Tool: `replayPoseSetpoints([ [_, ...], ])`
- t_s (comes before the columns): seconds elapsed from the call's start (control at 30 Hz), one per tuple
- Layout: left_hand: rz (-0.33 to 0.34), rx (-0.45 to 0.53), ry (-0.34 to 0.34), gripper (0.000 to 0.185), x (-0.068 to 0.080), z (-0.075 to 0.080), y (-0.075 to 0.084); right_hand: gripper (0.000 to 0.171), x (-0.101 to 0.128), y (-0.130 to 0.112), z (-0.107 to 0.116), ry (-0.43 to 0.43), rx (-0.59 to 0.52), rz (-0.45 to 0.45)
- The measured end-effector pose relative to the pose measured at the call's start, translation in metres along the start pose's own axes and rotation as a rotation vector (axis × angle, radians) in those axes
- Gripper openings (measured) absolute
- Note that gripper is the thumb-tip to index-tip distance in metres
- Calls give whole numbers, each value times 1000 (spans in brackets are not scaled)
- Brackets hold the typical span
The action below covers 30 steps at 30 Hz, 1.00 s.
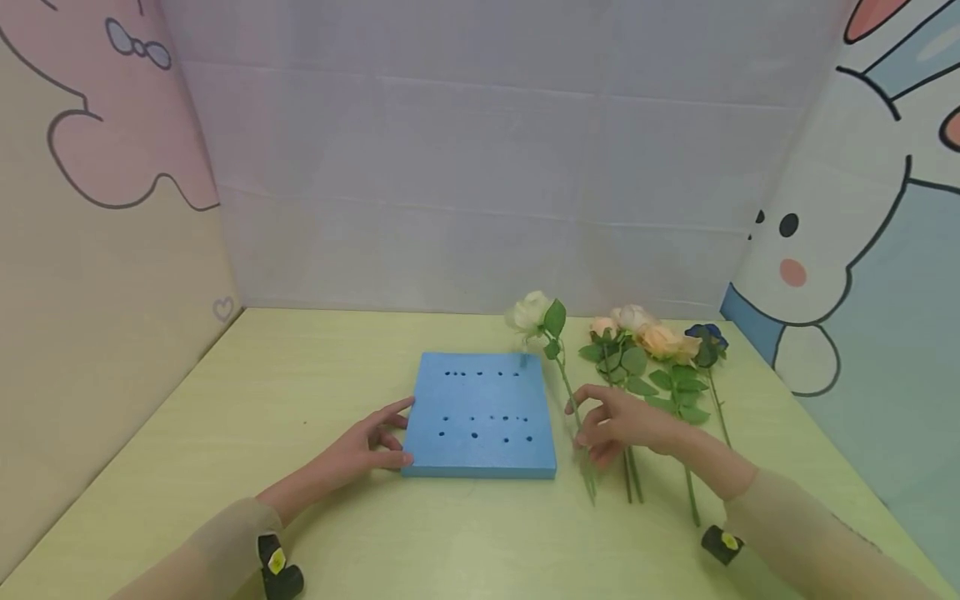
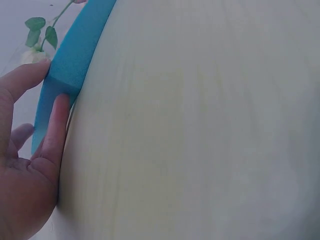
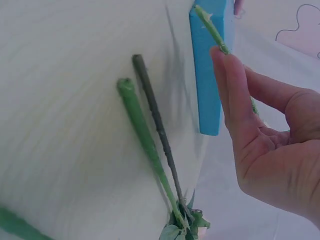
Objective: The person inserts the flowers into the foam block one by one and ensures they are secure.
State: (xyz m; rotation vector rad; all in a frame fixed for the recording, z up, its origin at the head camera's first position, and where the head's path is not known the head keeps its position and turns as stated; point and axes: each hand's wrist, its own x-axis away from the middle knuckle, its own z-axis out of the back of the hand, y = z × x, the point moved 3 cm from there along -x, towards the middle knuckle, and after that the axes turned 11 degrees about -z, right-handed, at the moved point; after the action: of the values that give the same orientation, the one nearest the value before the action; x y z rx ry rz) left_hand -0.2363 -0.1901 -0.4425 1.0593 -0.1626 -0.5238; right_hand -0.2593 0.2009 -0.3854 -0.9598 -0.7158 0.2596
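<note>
On the pale green desk, we're right at the start of the flower work. The blue foam block lies flat in the middle, its rows of small holes all bare: not one stem stands in it. The left hand steadies it, relaxed fingers laid against the near left edge; the left wrist view shows the fingers flat along the foam's side.

Over to the right hand, and here's the action: its fingers curl round the stem of the white rose, just beside the block's right edge. In the right wrist view the cut tip rides along the fingers, lifted off the desk, pointing toward the foam.

Beside it, the other roses, peach, cream and one dark blue, lie in a loose bunch, stems on the desk, untouched. So, by my reading: one flower in hand, none planted, everything left to do.
</note>
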Motion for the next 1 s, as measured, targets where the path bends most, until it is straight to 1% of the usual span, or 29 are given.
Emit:
replayPoseSetpoints([
  [0.13, -5, 9, 1, 83, 0, 0, 1, 42, 0, -11, 9, 41, 15, 19],
  [0.27, 3, -3, 7, 83, 0, 0, -1, 38, -3, -23, 15, 70, 38, 69],
  [0.4, 10, 2, 11, 83, -1, -1, -5, 36, -10, -36, 18, 95, 61, 117],
  [0.53, 17, 18, 9, 83, -1, -2, -6, 34, -18, -46, 21, 136, 51, 151],
  [0.8, 24, 10, 17, 83, -2, -1, -6, 21, -42, -66, 24, 275, 2, 194],
  [1.0, 24, 26, 16, 84, 0, -1, -5, 21, -61, -75, 19, 387, 35, 237],
])
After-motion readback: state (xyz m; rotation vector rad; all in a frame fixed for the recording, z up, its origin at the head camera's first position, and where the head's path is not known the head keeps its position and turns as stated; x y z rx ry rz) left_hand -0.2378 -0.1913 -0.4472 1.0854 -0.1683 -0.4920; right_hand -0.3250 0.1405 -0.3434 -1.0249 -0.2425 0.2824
